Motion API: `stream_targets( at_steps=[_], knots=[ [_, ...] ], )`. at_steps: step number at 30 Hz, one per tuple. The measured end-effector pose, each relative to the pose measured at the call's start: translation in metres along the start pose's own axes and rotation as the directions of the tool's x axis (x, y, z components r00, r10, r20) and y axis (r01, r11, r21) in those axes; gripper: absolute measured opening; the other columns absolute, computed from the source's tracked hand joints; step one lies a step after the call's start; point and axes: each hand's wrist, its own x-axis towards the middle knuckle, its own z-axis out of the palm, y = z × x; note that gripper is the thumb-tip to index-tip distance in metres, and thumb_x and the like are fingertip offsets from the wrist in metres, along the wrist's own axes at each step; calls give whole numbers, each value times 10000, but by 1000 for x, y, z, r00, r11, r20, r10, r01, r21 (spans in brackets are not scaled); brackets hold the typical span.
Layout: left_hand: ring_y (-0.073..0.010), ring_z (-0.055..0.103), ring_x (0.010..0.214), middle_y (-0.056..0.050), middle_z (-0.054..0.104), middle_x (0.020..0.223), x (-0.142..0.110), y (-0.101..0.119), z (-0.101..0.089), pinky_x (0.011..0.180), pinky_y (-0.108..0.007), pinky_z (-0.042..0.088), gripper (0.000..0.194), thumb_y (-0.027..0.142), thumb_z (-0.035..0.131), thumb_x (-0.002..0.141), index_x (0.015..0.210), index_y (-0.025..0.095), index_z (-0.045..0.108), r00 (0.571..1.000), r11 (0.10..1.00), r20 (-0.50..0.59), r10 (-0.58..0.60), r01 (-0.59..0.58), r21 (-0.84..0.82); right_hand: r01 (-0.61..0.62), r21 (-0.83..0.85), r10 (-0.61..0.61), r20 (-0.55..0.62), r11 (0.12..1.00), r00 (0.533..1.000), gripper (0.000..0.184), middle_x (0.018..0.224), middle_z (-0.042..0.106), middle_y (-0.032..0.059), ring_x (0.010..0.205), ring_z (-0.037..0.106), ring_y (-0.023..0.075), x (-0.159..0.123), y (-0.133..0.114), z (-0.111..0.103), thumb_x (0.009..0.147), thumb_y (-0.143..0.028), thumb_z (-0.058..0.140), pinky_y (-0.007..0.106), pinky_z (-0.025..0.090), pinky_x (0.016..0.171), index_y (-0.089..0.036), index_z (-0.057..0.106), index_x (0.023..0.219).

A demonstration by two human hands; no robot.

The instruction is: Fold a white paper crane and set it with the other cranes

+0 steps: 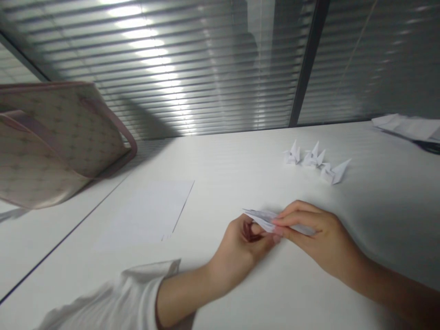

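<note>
My left hand and my right hand meet above the white table, and both pinch a narrow folded piece of white paper. The paper's pointed end sticks out to the left, and the fingers hide much of its middle. Beyond my hands, three white origami cranes stand in a row, apart from me. A plain white paper sheet lies flat to the left of my left hand.
A beige patterned bag with pink trim leans at the left. A stack of white papers lies at the far right, with a dark object at its edge. Slatted window blinds stand behind the table.
</note>
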Motion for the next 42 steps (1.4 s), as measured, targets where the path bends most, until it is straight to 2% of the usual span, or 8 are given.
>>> stream_targets(
  at_steps=[6,12,16,20,24,30,36,42],
  knots=[
    [-126,580,662,-15,662,687,1,-3,-1,681,-246,445,261,270,789,671,827,121,642,993,997,-99,-63,58,-51,-75,-43,73,-34,996,997,48,819,633,19,761,611,158,-4,2,5,876,-194,544,271,501,703,-223,582,885],
    [-126,585,644,-29,671,676,-1,0,-2,649,-236,462,167,233,779,683,744,123,668,974,1000,-227,10,-4,27,-251,156,254,0,955,967,53,788,599,7,751,608,148,-4,6,7,916,-262,492,257,497,698,-221,524,922],
    [-142,577,716,-50,634,834,-1,2,-4,597,-222,472,85,216,757,699,731,148,719,948,972,-278,155,-96,212,-309,287,301,74,907,951,74,829,615,14,802,612,152,-1,5,7,919,-279,493,264,504,740,-218,534,931],
    [-197,565,1027,-78,591,1068,-1,2,-5,855,-267,478,31,162,704,750,779,167,714,920,920,-209,331,-264,291,-366,370,320,180,854,930,97,910,662,28,857,634,174,1,0,7,879,-267,563,291,511,788,-207,600,945],
    [-177,619,885,-75,683,929,-1,1,-4,827,-283,478,57,196,683,788,796,141,671,974,973,-126,188,-167,159,-419,395,350,238,817,906,131,952,696,33,931,642,196,2,-3,5,848,-245,608,310,500,842,-193,675,948],
    [-144,626,721,-58,704,754,1,2,-6,702,-237,482,154,236,759,712,747,108,682,973,995,-225,58,-38,93,-511,444,420,292,736,859,174,908,733,30,888,658,202,5,-4,2,807,-283,670,320,497,829,-200,726,950],
    [-106,607,658,19,669,685,3,6,-8,649,-206,474,328,156,790,661,931,163,602,952,991,-294,91,-58,120,-543,467,451,302,697,840,160,861,730,13,853,649,183,6,-6,2,786,-306,692,280,479,789,-200,727,900],
    [-85,549,589,36,605,628,1,3,-8,586,-199,439,303,207,775,691,912,161,572,975,980,-208,77,-35,198,-530,367,497,189,765,847,181,679,670,-19,655,580,129,4,-3,1,765,-350,704,227,415,594,-176,680,725]
  ],
)
